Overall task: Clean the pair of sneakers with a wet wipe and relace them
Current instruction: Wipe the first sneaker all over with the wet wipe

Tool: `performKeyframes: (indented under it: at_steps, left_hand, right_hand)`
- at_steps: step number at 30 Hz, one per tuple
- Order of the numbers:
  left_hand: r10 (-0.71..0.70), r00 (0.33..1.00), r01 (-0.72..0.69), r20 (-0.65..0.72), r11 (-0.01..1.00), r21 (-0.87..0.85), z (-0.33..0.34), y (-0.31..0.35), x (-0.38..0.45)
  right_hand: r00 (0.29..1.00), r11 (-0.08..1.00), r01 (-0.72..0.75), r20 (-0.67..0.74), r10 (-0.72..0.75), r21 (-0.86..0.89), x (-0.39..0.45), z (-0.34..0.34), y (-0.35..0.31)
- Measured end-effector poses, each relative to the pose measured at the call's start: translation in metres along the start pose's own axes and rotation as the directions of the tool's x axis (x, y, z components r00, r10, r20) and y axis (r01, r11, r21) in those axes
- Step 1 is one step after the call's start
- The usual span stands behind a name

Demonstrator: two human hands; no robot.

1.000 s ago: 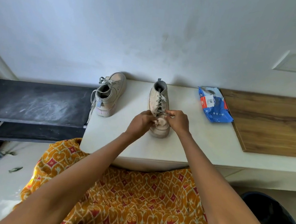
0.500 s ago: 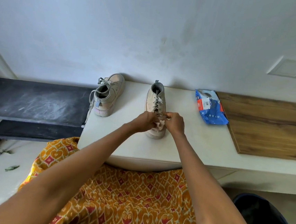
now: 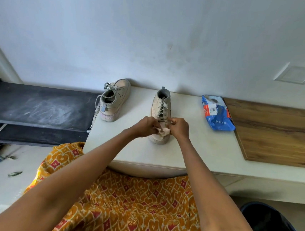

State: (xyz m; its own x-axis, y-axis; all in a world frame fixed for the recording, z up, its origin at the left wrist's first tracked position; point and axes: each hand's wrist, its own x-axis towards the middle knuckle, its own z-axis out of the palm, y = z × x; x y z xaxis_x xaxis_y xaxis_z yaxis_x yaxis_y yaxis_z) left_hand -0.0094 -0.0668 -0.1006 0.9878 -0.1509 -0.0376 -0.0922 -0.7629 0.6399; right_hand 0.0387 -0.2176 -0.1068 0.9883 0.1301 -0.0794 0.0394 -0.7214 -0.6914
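Two beige sneakers stand on the white counter. The left sneaker is angled with its heel toward me, and its grey laces hang loose over the counter edge. The middle sneaker points its toe at me and is laced. Over its toe, my left hand and my right hand hold a crumpled whitish wet wipe between them, fingers curled. The wipe and my hands hide the lowest laces and part of the toe.
A blue wet-wipe packet lies right of the middle sneaker, beside a wooden board. A black shelf adjoins the counter on the left. A dark bin stands at lower right. The wall is close behind.
Both hands have stayed together over the middle sneaker's toe, working the wipe with small finger motions. The camera has shifted slightly. Neither sneaker has moved.
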Motion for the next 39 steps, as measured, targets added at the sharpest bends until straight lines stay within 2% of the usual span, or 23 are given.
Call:
performKeyframes:
  at_steps: [2, 5, 7, 9, 10, 12, 13, 14, 16, 17, 19, 22, 26, 29, 31, 35, 39]
  left_hand:
    - [-0.078, 0.988, 0.064, -0.136, 0.992, -0.108, 0.000, -0.006, -0.008]
    - [-0.240, 0.935, 0.133, -0.262, 0.920, -0.368, 0.003, -0.014, -0.013]
    - [-0.323, 0.906, 0.146, -0.272, 0.844, -0.517, 0.004, -0.012, -0.014]
    - [-0.366, 0.904, 0.155, -0.221, 0.762, -0.629, 0.000, -0.008, -0.014]
    - [-0.343, 0.927, 0.160, -0.154, 0.732, -0.662, -0.004, -0.007, -0.013]
    - [-0.255, 0.966, 0.166, -0.033, 0.719, -0.675, -0.013, -0.002, -0.012]
    - [-0.232, 0.972, 0.156, -0.035, 0.754, -0.638, -0.017, -0.001, -0.009]
    - [-0.225, 0.967, 0.127, -0.119, 0.832, -0.540, -0.020, 0.000, -0.005]
    - [-0.133, 0.920, 0.066, -0.370, 0.980, -0.186, -0.023, 0.003, 0.007]
    - [-0.049, 0.908, 0.048, -0.416, 0.999, -0.013, -0.024, 0.008, 0.014]
    - [0.061, 0.926, 0.021, -0.372, 0.977, 0.212, -0.022, 0.023, 0.029]
    - [0.089, 0.951, 0.040, -0.297, 0.916, 0.400, -0.014, 0.044, 0.053]
    - [-0.024, 0.986, 0.109, -0.167, 0.846, 0.522, -0.006, 0.042, 0.070]
    - [0.034, 0.994, 0.034, -0.102, 0.803, 0.595, -0.007, 0.030, 0.072]
    - [0.095, 0.993, -0.031, -0.073, 0.795, 0.606, -0.010, 0.020, 0.070]
    - [0.135, 0.984, -0.064, -0.118, 0.880, 0.470, -0.020, 0.006, 0.062]
    - [0.116, 0.964, -0.015, -0.239, 0.922, 0.387, -0.014, 0.011, 0.063]
  right_hand:
    - [1.000, 1.000, 0.012, -0.024, -0.012, 0.015, -0.006, 0.003, -0.002]
    - [0.980, 0.982, 0.167, -0.126, -0.156, 0.084, -0.022, 0.005, -0.006]
    - [0.970, 0.950, 0.234, 0.019, -0.243, 0.208, -0.035, 0.002, -0.012]
    - [0.942, 0.944, 0.253, 0.168, -0.291, 0.214, -0.039, -0.001, -0.012]
    - [0.943, 0.948, 0.269, 0.152, -0.295, 0.169, -0.038, -0.001, -0.010]
    - [0.949, 0.947, 0.313, 0.003, -0.314, 0.066, -0.036, -0.002, -0.005]
    - [0.937, 0.939, 0.344, -0.067, -0.344, -0.010, -0.035, -0.002, -0.003]
    - [0.914, 0.917, 0.385, -0.097, -0.394, -0.103, -0.036, -0.001, -0.001]
    - [0.836, 0.812, 0.513, -0.054, -0.546, -0.280, -0.039, 0.006, 0.001]
    - [0.785, 0.741, 0.572, -0.029, -0.619, -0.352, -0.041, 0.011, 0.002]
    - [0.728, 0.667, 0.615, -0.020, -0.685, -0.421, -0.043, 0.018, 0.006]
    - [0.723, 0.656, 0.623, -0.006, -0.691, -0.426, -0.046, 0.014, 0.016]
    - [0.746, 0.703, 0.627, -0.001, -0.666, -0.336, -0.056, -0.001, 0.028]
    - [0.808, 0.785, 0.534, -0.085, -0.583, -0.313, -0.045, -0.011, 0.021]
    - [0.845, 0.812, 0.468, -0.093, -0.527, -0.348, -0.034, -0.012, 0.012]
    - [0.907, 0.862, 0.364, -0.075, -0.414, -0.353, -0.032, 0.002, -0.008]
    - [0.889, 0.853, 0.399, -0.084, -0.449, -0.337, -0.050, 0.014, -0.006]
